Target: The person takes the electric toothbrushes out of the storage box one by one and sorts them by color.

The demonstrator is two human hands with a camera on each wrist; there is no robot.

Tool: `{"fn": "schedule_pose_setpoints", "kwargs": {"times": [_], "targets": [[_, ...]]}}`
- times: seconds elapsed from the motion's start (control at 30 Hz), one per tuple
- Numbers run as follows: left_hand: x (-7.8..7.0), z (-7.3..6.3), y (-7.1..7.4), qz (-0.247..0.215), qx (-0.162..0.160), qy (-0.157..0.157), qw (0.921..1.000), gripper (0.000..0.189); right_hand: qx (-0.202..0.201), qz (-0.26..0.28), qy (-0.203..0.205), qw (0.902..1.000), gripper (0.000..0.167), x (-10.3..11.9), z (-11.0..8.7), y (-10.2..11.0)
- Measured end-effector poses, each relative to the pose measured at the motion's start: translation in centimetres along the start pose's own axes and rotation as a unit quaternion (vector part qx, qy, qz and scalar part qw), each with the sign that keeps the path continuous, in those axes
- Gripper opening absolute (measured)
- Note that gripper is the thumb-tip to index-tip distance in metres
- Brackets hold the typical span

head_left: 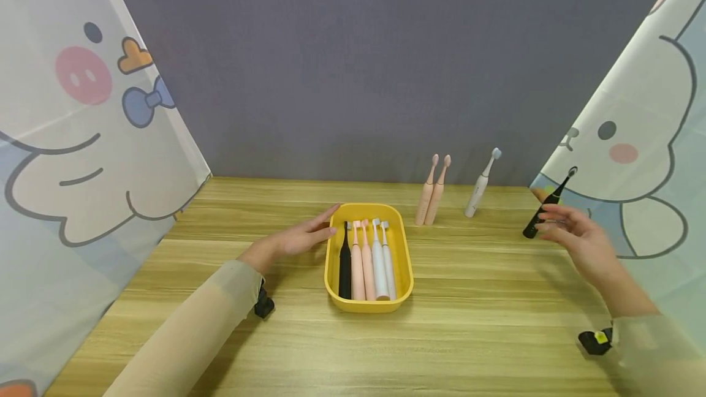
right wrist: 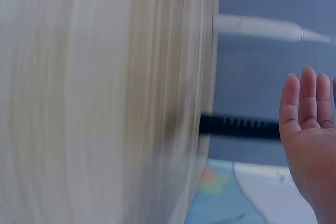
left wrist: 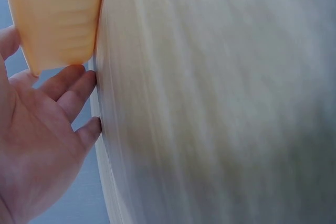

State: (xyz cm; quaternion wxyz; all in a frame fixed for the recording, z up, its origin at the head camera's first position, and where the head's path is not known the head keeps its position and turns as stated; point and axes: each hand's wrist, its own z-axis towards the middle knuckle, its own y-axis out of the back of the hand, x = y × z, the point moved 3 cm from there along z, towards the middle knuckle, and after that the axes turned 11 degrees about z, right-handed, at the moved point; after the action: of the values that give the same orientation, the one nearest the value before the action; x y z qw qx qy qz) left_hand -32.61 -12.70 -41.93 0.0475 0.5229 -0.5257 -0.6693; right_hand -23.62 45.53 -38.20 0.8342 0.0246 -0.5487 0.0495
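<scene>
A yellow tray (head_left: 368,306) holds one black, two pink and two whitish electric toothbrushes (head_left: 378,268) side by side, heads away from me. My left hand (head_left: 300,238) rests at the tray's left side. In the left wrist view, fingertips (left wrist: 67,77) lie right at the tray's outer wall (left wrist: 55,19). Far to the right, a black electric toothbrush (head_left: 532,225) stands upright on the table. My right hand (head_left: 584,244) is beside it, fingers loosely bent and overlapping its upper handle. The right wrist view has those fingers extended, with the black handle (right wrist: 236,126) partly hidden behind them.
Two pink toothbrushes (head_left: 430,201) stand close together right of the tray. A white toothbrush (head_left: 477,195) stands between them and the black one. A grey panel (head_left: 353,78) closes off the table's back, and printed cloths (head_left: 634,201) hang at both sides.
</scene>
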Motion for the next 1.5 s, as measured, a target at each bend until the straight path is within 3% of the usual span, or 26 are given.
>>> {"fn": "schedule_pose_setpoints", "kwargs": {"times": [0.33, 0.57, 0.9, 1.2, 1.5], "targets": [[0.0, 0.1, 0.0, -0.003, -0.001, 0.002, 1.0000, 0.077, 0.073, -0.016, -0.009, 0.9972, 0.044, -1.0, 1.9, -6.3], [-0.1, 0.0, 0.0, 0.000, -0.002, 0.005, 1.0000, 0.077, 0.085, -0.077, -0.044, 0.9924, 0.037, -1.6, 3.0, -10.2], [0.3, 0.3, 0.0, -0.003, -0.004, 0.008, 1.0000, 0.076, 0.102, -0.105, -0.046, 0.9882, 0.037, -2.3, 5.4, -15.8], [0.4, 0.1, 0.0, 0.004, -0.009, 0.010, 0.9999, 0.078, 0.136, -0.112, -0.037, 0.9836, 0.040, -2.5, 7.0, -21.9], [0.4, 0.0, 0.1, 0.009, -0.010, 0.011, 0.9998, 0.077, 0.165, -0.077, -0.031, 0.9828, 0.039, -2.8, 8.1, -26.6]]}}
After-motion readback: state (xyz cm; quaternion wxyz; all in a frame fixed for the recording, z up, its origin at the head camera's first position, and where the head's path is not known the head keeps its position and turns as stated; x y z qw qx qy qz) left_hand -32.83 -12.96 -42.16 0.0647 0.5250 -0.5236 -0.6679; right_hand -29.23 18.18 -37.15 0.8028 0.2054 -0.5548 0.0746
